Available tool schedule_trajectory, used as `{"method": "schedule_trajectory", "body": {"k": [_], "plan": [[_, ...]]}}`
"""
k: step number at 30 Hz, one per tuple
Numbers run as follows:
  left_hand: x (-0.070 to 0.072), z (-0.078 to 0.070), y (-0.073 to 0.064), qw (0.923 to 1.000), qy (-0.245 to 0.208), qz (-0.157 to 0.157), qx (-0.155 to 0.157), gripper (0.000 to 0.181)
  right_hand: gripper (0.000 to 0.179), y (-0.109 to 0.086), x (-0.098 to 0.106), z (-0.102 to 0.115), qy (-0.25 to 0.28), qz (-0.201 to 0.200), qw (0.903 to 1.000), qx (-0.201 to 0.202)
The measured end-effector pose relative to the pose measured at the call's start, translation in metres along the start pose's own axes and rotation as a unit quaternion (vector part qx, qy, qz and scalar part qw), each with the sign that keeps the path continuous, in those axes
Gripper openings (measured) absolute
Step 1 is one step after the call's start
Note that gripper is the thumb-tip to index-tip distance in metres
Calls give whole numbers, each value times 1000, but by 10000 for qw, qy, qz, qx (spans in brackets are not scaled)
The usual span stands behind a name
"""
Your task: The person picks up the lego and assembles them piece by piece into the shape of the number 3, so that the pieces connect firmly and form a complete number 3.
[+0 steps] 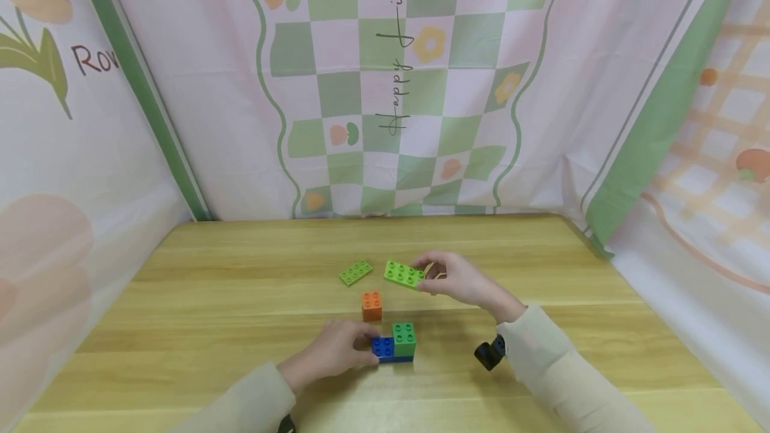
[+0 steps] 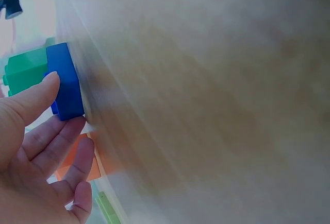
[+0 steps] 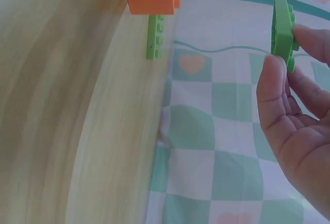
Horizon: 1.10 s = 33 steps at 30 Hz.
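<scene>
My left hand (image 1: 341, 347) pinches the left end of a blue building brick (image 1: 383, 347) low at the table's front. A green square brick (image 1: 404, 338) is stacked on the blue one's right half. In the left wrist view, the thumb presses the side of the blue brick (image 2: 65, 82), with the green brick (image 2: 27, 72) beyond it. My right hand (image 1: 452, 277) holds a light green flat brick (image 1: 403, 274) by its right end, studs up. The right wrist view shows that flat brick (image 3: 282, 33) between thumb and fingers, raised above the table.
An orange square brick (image 1: 371, 306) stands just behind the blue and green stack. Farther back lies a second light green flat brick (image 1: 356, 273). The wooden table (image 1: 240, 286) ends at a patterned curtain (image 1: 385, 85). A black wrist camera (image 1: 490, 353) sits by the right sleeve.
</scene>
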State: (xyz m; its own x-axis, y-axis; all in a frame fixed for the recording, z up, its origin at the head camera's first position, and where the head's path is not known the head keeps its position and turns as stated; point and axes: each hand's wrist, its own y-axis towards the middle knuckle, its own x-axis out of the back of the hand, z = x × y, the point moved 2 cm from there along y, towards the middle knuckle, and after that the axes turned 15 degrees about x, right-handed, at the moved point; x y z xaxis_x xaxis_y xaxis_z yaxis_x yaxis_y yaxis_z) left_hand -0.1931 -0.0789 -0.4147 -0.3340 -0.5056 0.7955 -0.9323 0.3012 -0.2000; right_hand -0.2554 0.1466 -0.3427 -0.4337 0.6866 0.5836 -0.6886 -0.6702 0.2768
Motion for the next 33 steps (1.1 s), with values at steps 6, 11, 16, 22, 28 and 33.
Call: {"method": "schedule_trajectory", "body": {"k": [6, 11, 16, 22, 28, 33], "plan": [[0, -1, 0, 10000, 20, -62, -65, 37, 36, -5, -3, 5, 110, 72, 9999, 44], [-1, -1, 0, 9999, 7, -87, -57, 38, 36, -8, -6, 6, 152, 133, 9998, 84], [-1, 1, 0, 10000, -20, -75, -36, 39, 34, -10, -10, 5, 219, 214, 9993, 225], [-1, 1, 0, 9999, -16, -90, -75, 40, 33, -14, -17, 3, 262, 301, 9986, 342], [-1, 1, 0, 9998, -24, -148, -135, 40, 32, -19, -21, 5, 321, 320, 9982, 393], [-2, 2, 0, 9999, -25, -116, -90, 39, 33, -20, -25, 7, 394, 377, 9977, 407]]}}
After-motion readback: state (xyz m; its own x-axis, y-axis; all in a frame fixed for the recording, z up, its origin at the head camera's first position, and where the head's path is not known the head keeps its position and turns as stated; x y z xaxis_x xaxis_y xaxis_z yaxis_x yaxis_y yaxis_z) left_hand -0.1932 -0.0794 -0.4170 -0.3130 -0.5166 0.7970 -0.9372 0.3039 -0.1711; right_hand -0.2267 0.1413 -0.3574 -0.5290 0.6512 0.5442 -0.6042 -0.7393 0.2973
